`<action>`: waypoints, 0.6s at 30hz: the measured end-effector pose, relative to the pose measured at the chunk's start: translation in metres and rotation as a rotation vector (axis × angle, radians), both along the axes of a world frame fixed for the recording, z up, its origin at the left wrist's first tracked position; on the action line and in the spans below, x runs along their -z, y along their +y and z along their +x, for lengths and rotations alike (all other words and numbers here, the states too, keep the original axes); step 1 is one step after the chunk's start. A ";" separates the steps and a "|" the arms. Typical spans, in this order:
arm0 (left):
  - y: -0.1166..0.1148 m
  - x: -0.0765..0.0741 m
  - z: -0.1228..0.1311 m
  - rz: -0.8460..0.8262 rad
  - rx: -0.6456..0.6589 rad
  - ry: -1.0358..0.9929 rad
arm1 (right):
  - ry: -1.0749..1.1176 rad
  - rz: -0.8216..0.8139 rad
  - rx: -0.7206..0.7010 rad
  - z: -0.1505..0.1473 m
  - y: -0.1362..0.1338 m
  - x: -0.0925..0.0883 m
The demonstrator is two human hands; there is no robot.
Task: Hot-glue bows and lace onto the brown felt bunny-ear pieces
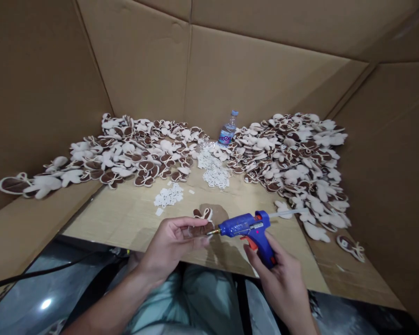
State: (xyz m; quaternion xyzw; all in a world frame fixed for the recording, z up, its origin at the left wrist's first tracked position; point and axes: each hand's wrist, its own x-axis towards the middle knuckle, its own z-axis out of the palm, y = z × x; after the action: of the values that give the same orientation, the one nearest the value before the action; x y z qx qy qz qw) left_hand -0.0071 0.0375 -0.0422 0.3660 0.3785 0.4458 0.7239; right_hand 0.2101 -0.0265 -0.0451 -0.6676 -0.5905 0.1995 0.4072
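Note:
My left hand (172, 244) pinches a small brown and white felt piece with a cord bow (200, 228) above the cardboard surface. In my right hand (282, 274) is a blue hot glue gun (246, 225), gripped by its handle near the orange trigger. The gun's metal nozzle points left and meets or nearly meets the felt piece beside my left fingertips; contact is hard to tell. A clear glue stick (286, 212) juts out of the gun's back end. Small white tags (169, 195) lie in a loose pile beyond my left hand.
Piles of similar felt pieces spread along the left (125, 153) and right (293, 158). Between them stand a water bottle (226, 132) and another heap of white tags (214, 170). Tall cardboard walls (143, 60) enclose the work surface. A black cable (38, 274) runs at lower left.

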 end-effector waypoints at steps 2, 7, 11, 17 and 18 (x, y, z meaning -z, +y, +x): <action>0.000 -0.001 0.000 -0.008 -0.007 -0.009 | -0.005 0.004 0.011 0.000 -0.001 0.000; -0.001 0.000 -0.001 -0.019 -0.012 -0.019 | 0.004 -0.011 0.005 0.000 0.000 0.001; -0.002 0.001 -0.002 -0.023 -0.013 -0.011 | -0.003 -0.004 0.010 -0.001 0.000 0.001; -0.003 0.001 -0.003 -0.027 -0.010 -0.013 | -0.006 0.024 0.019 -0.002 -0.001 -0.002; -0.003 0.001 -0.003 -0.025 -0.011 -0.010 | -0.009 0.028 0.021 -0.002 -0.001 -0.002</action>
State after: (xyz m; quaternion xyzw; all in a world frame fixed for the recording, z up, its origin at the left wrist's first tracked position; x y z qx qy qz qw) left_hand -0.0100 0.0349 -0.0429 0.3523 0.3824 0.4469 0.7280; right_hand 0.2077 -0.0272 -0.0427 -0.6691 -0.5877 0.1841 0.4160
